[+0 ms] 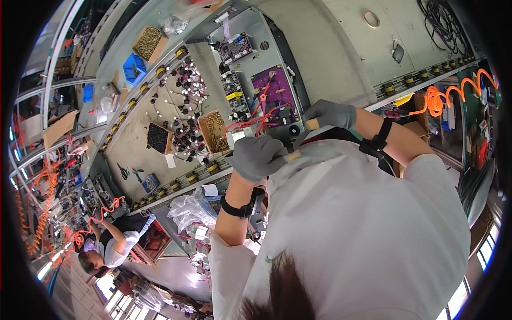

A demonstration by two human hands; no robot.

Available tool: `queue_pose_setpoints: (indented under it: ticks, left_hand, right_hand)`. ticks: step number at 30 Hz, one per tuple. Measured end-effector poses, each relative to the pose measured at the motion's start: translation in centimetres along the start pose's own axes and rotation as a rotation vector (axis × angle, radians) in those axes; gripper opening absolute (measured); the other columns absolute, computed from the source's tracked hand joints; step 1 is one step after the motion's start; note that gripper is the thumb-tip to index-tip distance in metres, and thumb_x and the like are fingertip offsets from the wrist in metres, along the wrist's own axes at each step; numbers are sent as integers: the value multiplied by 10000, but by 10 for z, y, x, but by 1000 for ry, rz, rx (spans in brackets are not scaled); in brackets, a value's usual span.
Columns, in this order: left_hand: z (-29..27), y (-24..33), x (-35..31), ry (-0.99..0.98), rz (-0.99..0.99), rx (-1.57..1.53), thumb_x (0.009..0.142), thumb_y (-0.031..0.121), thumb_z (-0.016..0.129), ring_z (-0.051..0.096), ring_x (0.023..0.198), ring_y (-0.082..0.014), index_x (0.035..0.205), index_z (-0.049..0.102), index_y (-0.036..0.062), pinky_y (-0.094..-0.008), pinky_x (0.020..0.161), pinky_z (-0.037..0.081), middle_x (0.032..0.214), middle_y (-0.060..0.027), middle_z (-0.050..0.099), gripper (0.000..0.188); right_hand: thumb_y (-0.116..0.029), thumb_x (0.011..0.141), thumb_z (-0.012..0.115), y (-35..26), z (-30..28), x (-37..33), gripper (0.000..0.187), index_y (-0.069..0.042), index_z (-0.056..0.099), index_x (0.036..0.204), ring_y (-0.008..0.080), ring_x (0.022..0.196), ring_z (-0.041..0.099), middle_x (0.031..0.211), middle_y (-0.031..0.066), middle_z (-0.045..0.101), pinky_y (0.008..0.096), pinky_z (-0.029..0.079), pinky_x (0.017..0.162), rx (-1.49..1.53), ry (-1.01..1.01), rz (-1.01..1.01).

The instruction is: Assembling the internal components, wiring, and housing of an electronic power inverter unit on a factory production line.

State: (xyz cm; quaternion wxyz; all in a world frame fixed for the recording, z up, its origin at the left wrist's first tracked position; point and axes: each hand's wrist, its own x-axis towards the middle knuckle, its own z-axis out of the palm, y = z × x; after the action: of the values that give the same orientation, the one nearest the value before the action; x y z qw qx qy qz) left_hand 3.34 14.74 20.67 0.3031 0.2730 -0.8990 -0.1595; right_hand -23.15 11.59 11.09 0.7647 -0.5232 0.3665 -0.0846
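Both my hands wear grey gloves with bare thumb tips. My left hand (258,158) is closed, its fingers curled, just in front of the near end of a metal chassis (257,26). My right hand (332,115) is also closed, near the chassis's right corner; whatever either hand holds is hidden. Inside the chassis lie a purple circuit board (277,88), a narrow board with a yellow transformer (233,96) and a dark green-grey board (234,49). Red wires (262,101) with ring ends run from the purple board toward my left hand.
Left of the chassis are a cardboard box of brass-coloured screws (215,131), a box of black parts (158,137) and a pile of small wired parts (188,85). Pliers (123,171) lie farther left. Roller rails (409,80) edge the bench. Another person (117,248) works at the lower left.
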Motion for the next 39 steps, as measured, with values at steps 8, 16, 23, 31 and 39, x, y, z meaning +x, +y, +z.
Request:
queue_pose_setpoints:
  ticks: [8,16,23,31,39]
  left_hand:
    - [-7,1,10,26,47,21,501,54,683,489,413,-162,612,541,92,-279,372,355,546,-15,505,184]
    - [-2,4,10,18,-119,-34,518,88,705,491,425,-176,650,549,103,-284,374,351,559,-20,515,205]
    - [2,7,11,8,-70,23,528,113,711,490,427,-174,664,552,111,-281,374,355,613,-12,547,210]
    - [5,4,6,38,-32,64,518,124,724,500,446,-165,617,556,120,-283,376,362,633,4,545,195]
    - [6,7,5,41,-64,67,544,149,738,514,466,-152,661,562,118,-281,390,367,632,5,542,213]
  right_hand:
    - [-296,803,651,8,8,13,372,34,650,975,101,757,518,803,45,626,263,429,716,65,-66,-27]
    - [-173,732,655,-25,-2,-2,231,-40,651,921,248,819,603,899,78,640,378,463,748,-863,227,-53]
    - [-225,733,591,-98,26,-12,237,-186,608,966,193,779,568,809,10,561,340,445,741,-1439,92,-540]
    - [-250,751,572,-96,38,17,225,-205,615,967,158,980,493,933,-32,550,341,345,926,-1669,12,-694]
    - [-200,724,600,-89,32,10,203,-151,621,920,194,972,492,940,17,537,371,361,905,-1531,31,-690]
